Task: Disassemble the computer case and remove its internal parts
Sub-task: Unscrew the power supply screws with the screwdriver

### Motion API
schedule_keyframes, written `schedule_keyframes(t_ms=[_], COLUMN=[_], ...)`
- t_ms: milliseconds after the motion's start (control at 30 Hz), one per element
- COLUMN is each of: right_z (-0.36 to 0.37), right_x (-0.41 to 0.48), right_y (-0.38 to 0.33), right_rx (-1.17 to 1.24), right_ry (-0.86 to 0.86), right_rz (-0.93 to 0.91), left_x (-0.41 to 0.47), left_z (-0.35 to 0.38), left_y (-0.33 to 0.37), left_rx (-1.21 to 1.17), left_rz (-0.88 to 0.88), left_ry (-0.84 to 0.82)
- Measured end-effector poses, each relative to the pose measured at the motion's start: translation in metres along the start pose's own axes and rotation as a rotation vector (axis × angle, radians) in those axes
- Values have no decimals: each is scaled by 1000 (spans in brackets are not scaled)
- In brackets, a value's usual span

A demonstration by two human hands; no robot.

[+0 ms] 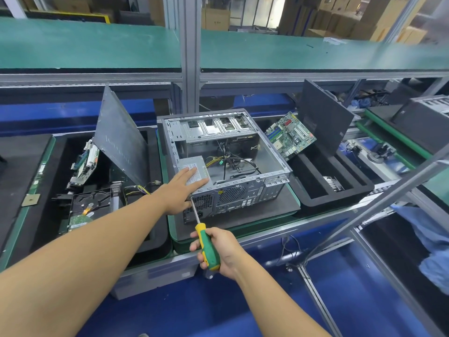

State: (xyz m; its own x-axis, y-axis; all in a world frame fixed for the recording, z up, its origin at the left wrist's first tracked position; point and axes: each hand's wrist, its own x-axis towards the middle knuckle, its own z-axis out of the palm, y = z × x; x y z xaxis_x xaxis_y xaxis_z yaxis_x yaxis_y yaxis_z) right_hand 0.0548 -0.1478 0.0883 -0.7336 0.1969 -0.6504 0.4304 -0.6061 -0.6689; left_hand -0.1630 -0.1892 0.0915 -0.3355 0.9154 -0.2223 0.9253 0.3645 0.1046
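The computer case [243, 190] is lying on its side, open face up, on a black mat [255, 215] in the middle of the view. The person is pressing the left hand [178, 190] flat on the grey power supply [201, 170], which is sitting in the case's near left corner. Its fingers [191, 171] are lying straight and close together. The right hand [222, 249] is gripping the green and yellow handle of a screwdriver [207, 246], with its fingers curling tight round it. The shaft is slanting up to the case's rear panel, and its tip is meeting the panel just beside the left thumb. Loose cables [233, 161] are lying inside the case. A motherboard [290, 135] is leaning in a black foam tray [340, 198] to the right. To the left, a dark side panel [119, 139] is standing tilted above a hard drive [93, 203].
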Motion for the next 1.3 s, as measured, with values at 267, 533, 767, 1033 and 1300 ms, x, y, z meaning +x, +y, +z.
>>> schedule_keyframes(t_ms=[267,533,767,1033,1300], right_z=[-3,3,-1,-2,1], right_x=[-1,-1,-1,5,3], right_y=[5,-1,3,11,1], right_rx=[-24,9,-50,-90,18], right_ry=[69,32,-19,34,-16], right_rz=[-121,6,-79,-84,23], left_x=[-1,0,0,0,0], left_z=[0,0,2,1,0], left_y=[0,-1,-1,-1,1], left_rx=[8,5,-2,1,-2], left_rz=[6,8,16,14,6], left_ry=[3,9,20,20,14])
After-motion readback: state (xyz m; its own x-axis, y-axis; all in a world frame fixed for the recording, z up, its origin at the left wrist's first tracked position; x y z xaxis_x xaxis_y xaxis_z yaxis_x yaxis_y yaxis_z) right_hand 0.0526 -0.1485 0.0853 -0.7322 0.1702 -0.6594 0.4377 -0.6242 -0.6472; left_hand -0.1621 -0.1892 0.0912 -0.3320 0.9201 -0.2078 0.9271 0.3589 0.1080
